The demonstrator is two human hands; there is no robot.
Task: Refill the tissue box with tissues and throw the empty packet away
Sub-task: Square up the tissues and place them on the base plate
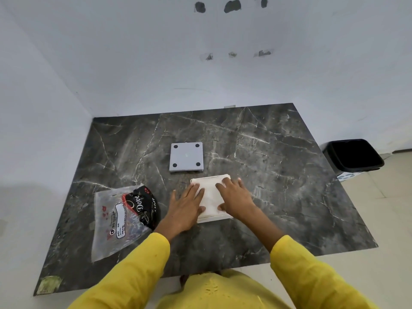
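White tissues (210, 198) lay in a squared stack near the middle of the dark marbled desk (278, 175), and both hands were flat on top of them. The left hand (186, 207) covered the stack's left edge with fingers spread and lying forward; the right hand (234, 197) pressed on its right half, fingers fanned and the thumb turned in along the near side. Neither hand pinched anything. To my eye they were pressing and squaring the soft pile so it would keep its shape and go into the box as one block, though the lift had not yet come.

Just beyond the stack, apart from it by a narrow strip of desk, sat the grey tissue box (186, 157), a flat square showing four dark round feet. That suggested it was lying upside down, presumably so it could be loaded from the base; I could not see any opening.

The plastic packet (121, 221) lay to the left, near the left wrist, flattened and crumpled at its dark printed end. It looked empty, set aside within reach for later. A black bin (354, 156) stood on the floor past the desk's right edge, well apart from everything, the likely place for that wrapper.
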